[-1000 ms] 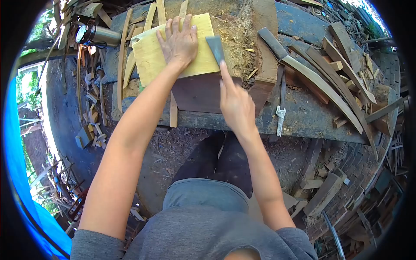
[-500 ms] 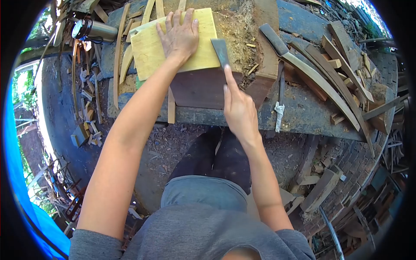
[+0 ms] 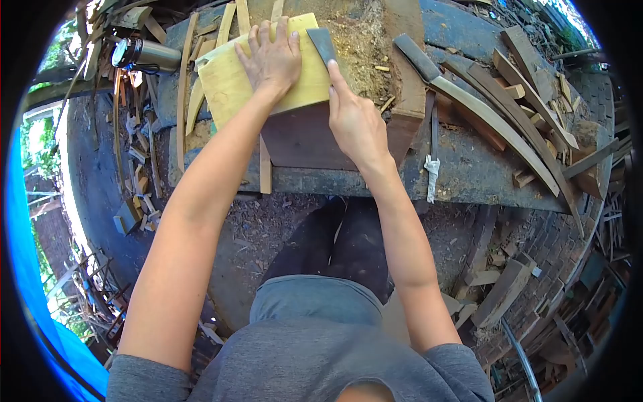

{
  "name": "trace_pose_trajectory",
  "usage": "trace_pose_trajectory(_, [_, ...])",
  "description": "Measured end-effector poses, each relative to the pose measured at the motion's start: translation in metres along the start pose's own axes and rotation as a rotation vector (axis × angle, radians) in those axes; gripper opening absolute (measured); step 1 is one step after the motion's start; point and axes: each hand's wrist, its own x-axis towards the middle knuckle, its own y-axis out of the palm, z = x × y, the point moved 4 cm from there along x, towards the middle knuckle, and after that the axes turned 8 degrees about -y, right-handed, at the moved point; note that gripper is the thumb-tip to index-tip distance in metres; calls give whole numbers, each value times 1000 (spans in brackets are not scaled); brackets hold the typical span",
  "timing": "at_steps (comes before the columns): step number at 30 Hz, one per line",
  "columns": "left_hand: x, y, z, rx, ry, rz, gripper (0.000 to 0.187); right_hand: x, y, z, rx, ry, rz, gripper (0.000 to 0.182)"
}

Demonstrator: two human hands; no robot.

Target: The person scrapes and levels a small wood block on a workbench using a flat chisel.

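Observation:
My left hand (image 3: 273, 61) lies spread and flat on a pale yellow board (image 3: 234, 87), pressing it against the top of a dark brown wooden block (image 3: 301, 142). My right hand (image 3: 358, 127) is wrapped round a tool with a flat dark blade (image 3: 323, 44) that flares toward its far end, like a scraper. The index finger is stretched along the blade, and the tool's handle is hidden in the palm. The blade lies at the board's right edge, overlapping it in this view. Chips and sawdust cover the worn top of the block beside it.
A long curved blade with a dark handle (image 3: 416, 59) lies right of the block among curved wood strips (image 3: 529, 127). Near the bench's front edge is a thin tool with a white-wrapped end (image 3: 431, 177). A metal flask (image 3: 151, 55) lies at the left. Wood scraps litter the ground.
My right hand has moved left and away from me, bringing the blade from beside the board onto its right edge. My left hand stays on the board.

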Motion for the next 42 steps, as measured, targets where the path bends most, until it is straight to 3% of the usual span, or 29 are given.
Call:
trace_pose_trajectory(5, [2,4,3,-21,-16,-12,52,-56,-7,-7,76,4,27,47])
trace_pose_trajectory(9, [2,4,2,27,-44,-26,53,-13,-10,2,3,50,97,49])
trace_pose_trajectory(11, [-2,6,5,58,-105,-21,53,-21,-10,2,4,56,93,48])
trace_pose_trajectory(13, [4,6,4,-24,19,-29,53,-35,-11,-2,75,75,98,45])
trace_pose_trajectory(17, [-1,8,5,-35,28,-6,54,-48,-8,-9,153,61,55,45])
trace_pose_trajectory(21, [4,6,7,24,-93,-50,53,-12,-9,-1,52,26,50,46])
trace_pose_trajectory(23, [8,8,6,-16,6,-38,53,-27,-13,2,114,110,111,47])
trace_pose_trajectory(27, [4,8,6,-9,1,-2,52,-45,-12,-3,125,60,75,48])
trace_pose_trajectory(31, [13,7,5,-5,-61,-26,53,1,-6,0,-24,34,63,48])
trace_pose_trajectory(36, [14,8,6,2,-50,-50,53,-52,-3,-10,50,47,79,46])
trace_pose_trajectory(42, [11,2,5,-11,-38,-48,52,34,-1,0,25,-9,26,44])
